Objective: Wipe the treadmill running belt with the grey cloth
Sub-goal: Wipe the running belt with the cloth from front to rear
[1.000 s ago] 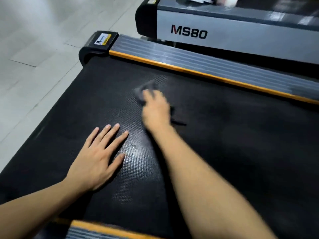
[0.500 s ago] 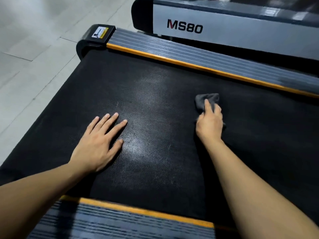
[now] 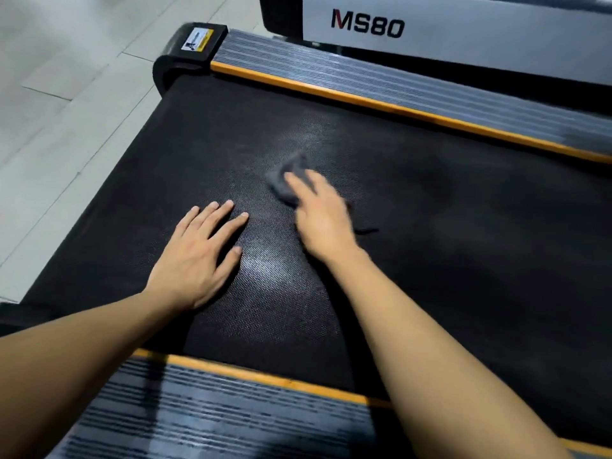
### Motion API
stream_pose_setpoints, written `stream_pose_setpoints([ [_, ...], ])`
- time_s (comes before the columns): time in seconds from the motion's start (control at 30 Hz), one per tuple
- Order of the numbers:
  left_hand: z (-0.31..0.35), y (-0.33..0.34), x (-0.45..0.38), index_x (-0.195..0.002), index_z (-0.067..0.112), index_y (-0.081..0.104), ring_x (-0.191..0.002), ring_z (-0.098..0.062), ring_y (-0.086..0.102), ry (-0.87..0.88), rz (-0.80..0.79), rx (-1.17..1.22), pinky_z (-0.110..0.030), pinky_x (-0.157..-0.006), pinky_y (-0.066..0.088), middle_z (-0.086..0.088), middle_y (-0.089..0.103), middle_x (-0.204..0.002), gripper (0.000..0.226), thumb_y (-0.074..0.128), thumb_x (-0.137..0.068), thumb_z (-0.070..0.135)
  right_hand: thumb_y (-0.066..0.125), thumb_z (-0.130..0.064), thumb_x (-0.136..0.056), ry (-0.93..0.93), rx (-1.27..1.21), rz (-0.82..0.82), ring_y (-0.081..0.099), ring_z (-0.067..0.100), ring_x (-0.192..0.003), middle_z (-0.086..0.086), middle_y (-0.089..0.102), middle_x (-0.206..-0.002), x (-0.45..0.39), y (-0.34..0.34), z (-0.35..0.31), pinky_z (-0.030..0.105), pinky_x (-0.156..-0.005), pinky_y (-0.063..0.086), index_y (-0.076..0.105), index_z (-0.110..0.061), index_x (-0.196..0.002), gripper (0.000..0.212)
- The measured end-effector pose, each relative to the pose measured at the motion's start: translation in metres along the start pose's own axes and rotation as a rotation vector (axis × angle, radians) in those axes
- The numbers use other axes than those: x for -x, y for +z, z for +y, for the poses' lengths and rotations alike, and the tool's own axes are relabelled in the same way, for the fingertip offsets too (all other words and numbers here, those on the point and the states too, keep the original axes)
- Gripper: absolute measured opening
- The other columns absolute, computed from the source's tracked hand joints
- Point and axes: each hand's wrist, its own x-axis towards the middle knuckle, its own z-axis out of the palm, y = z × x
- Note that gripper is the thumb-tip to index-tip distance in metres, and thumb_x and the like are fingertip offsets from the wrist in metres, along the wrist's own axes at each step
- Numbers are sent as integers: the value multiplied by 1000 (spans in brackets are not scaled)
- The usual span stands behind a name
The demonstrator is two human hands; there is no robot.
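Right hand (image 3: pixel 326 220), pressing crumpled grey cloth (image 3: pixel 287 180), swept back toward 9 o'clock across textured black running belt (image 3: pixel 463 260). Left hand (image 3: pixel 198 256) stays flat, empty; wiping mid-course.

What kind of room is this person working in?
Probably a gym or a fitness showroom: a black treadmill running belt with orange-edged side rails, a second machine marked MS80 beside it, and a pale tiled floor.
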Motion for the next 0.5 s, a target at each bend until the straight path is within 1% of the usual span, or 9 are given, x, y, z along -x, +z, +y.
stream_pose_setpoints([
  [0.07,0,1,0,-156,29,35,-154,-23,22,-5,-3,-2,-45,-127,12,-4,31,-165,59,29,-100,48,53,-10,-83,151,40,119,45,39,-132,20,41,-150,27,-25,53,43,-113,37,51,-19,-143,61],
  [0.13,1,1,0,-156,29,34,-154,-23,21,-12,-2,-17,-46,-127,12,-4,30,-165,59,28,-100,49,51,-11,-89,292,84,208,42,41,-133,22,39,-150,54,-50,91,47,-112,37,48,-17,-145,56],
  [0.2,3,2,-1,-156,28,33,-155,-24,21,-11,-2,-27,-46,-127,12,-5,30,-165,60,27,-100,49,48,-14,-96,424,89,243,35,38,-138,21,32,-154,71,-60,104,49,-114,33,43,-19,-148,53],
  [0.27,4,2,0,-157,26,32,-155,-24,21,-21,-1,-31,-46,-127,12,-5,30,-165,61,26,-100,49,49,-13,-95,479,99,303,37,39,-137,22,34,-153,71,-51,93,51,-112,35,45,-19,-147,52],
  [0.33,5,3,0,-157,20,32,-154,-25,22,-26,16,-20,-46,-127,13,-7,28,-165,63,27,-100,47,50,-12,-88,412,93,307,46,42,-128,24,43,-146,57,-33,60,49,-106,40,53,-17,-141,53],
  [0.37,5,3,0,-157,16,31,-153,-27,24,-34,37,-11,-46,-127,13,-10,27,-166,64,30,-101,45,50,-12,-85,342,57,263,47,40,-126,21,46,-144,48,-21,34,45,-104,41,55,-18,-139,55],
  [0.43,5,1,2,-156,11,31,-151,-32,27,-94,87,-24,-48,-126,16,-13,25,-166,64,34,-100,40,53,-10,-82,186,-19,124,48,36,-125,17,48,-143,34,5,-24,40,-103,40,55,-21,-138,57],
  [0.5,7,-1,3,-154,11,33,-149,-33,30,-189,113,-58,-51,-124,18,-13,30,-164,62,33,-98,38,59,-10,-81,47,-32,67,48,39,-127,21,46,-145,23,24,-69,42,-107,38,56,-19,-139,59],
])
